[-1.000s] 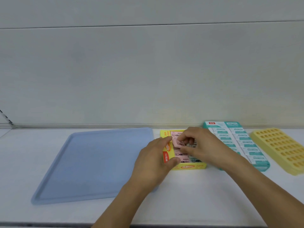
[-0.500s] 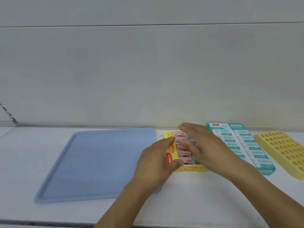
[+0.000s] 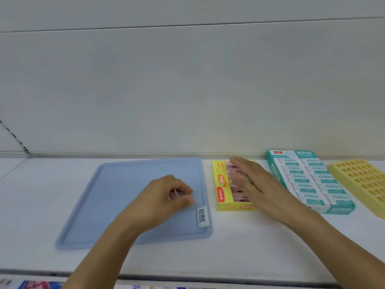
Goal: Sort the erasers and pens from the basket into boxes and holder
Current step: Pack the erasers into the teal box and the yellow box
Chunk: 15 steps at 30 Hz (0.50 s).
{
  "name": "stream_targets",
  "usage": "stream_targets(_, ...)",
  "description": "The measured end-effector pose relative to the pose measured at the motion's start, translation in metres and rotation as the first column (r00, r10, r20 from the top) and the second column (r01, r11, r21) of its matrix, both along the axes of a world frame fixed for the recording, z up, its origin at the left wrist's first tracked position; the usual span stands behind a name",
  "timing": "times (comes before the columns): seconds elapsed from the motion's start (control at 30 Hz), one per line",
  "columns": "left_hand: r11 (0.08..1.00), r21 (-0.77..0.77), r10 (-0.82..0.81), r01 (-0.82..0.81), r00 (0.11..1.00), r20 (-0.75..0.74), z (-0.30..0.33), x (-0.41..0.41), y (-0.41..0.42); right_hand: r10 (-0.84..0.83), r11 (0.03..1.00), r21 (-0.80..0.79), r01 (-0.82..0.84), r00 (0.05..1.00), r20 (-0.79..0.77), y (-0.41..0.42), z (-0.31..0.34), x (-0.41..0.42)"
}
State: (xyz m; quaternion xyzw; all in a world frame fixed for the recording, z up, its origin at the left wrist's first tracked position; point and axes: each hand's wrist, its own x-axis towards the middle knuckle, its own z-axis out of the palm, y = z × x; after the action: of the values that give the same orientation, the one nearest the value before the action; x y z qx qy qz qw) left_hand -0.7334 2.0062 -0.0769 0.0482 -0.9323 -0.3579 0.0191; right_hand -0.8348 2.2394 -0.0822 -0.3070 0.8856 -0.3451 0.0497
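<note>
An eraser (image 3: pixel 203 217), pale blue with a barcode label, is seen lying flat on the blue tray (image 3: pixel 116 197), at the tray's near right corner and close to its rim. The left hand (image 3: pixel 166 197) is held over the tray just beside the eraser, its fingers loosely curled; whether anything is pinched between them cannot be told. The right hand (image 3: pixel 253 185) is spread flat, fingers straight, over the yellow box (image 3: pixel 221 190) right of the tray, in which pink erasers (image 3: pixel 239 197) are packed. Further right of the tray, a teal box (image 3: pixel 308 180) filled with white erasers is noted, then a yellow holder (image 3: pixel 362 182) pierced with rows of holes. All items stand on a white shelf (image 3: pixel 229 253) backed by a plain grey-white wall panel (image 3: pixel 187 90).
</note>
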Motion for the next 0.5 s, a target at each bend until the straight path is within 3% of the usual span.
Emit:
stream_targets(0.1,0.991,-0.095,-0.08,0.092,0.989,0.124,-0.008,0.004,0.015,0.004,0.993,-0.111,-0.034,0.967,-0.256,-0.011,-0.011,0.003)
stream_targets(0.2,0.989,-0.101,-0.093,0.108,0.985,0.145,-0.009,0.001,0.027,0.036,0.982,-0.161,-0.099,0.933,-0.359,-0.018,-0.01,0.011)
stream_targets(0.27,0.998,-0.025,-0.061,0.065,0.989,0.138,-0.007,0.001,0.028,0.063,0.978,-0.164,-0.132,0.927,-0.371,-0.018,-0.009,0.016)
stream_targets(0.33,0.985,0.171,-0.006,-0.004,0.998,0.059,-0.005,0.003,0.031,0.074,0.975,-0.181,-0.125,0.961,-0.267,-0.017,-0.01,0.023)
stream_targets(0.4,0.925,0.376,0.093,-0.051,0.991,-0.094,-0.001,0.003,0.036,0.106,0.962,-0.248,-0.118,0.992,-0.063,-0.019,-0.008,0.03)
stream_targets(0.5,0.851,0.524,0.16,0.027,0.938,-0.308,0.005,-0.001,0.046,0.185,0.856,-0.517,0.001,0.933,0.309,-0.02,0.004,0.035)
